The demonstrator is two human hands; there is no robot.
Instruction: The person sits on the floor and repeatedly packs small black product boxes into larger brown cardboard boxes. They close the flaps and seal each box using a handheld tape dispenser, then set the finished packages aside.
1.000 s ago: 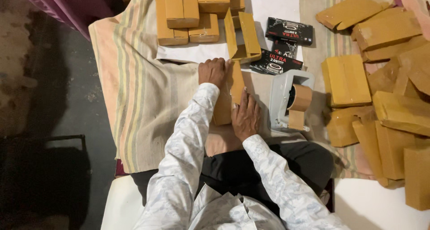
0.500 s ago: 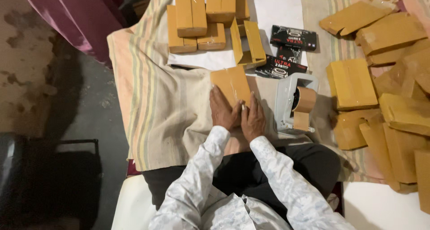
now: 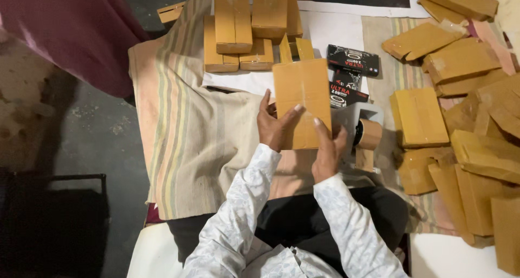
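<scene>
Since the earlier frames the flat cardboard box (image 3: 301, 96) has come up off the cloth and now stands lifted in front of the person, its smooth tan face turned toward the camera.

Head view: the left hand (image 3: 273, 127) grips the box's lower left edge, thumb on the front and fingers curled behind. The right hand (image 3: 328, 148) clasps the lower right corner, index finger laid flat across the face. A strip of glossy clear tape runs down the box's middle.

Behind it lie stacked sealed boxes (image 3: 251, 29), rectangular and matte brown, on a soft, wrinkled striped cloth (image 3: 187, 126). Two black printed cartons (image 3: 351, 72) sit just beside the held box. A tape dispenser (image 3: 364, 131) with a brown roll rests near the right hand. Loose, flattened cardboard sleeves (image 3: 466, 121) are heaped to the right.
</scene>
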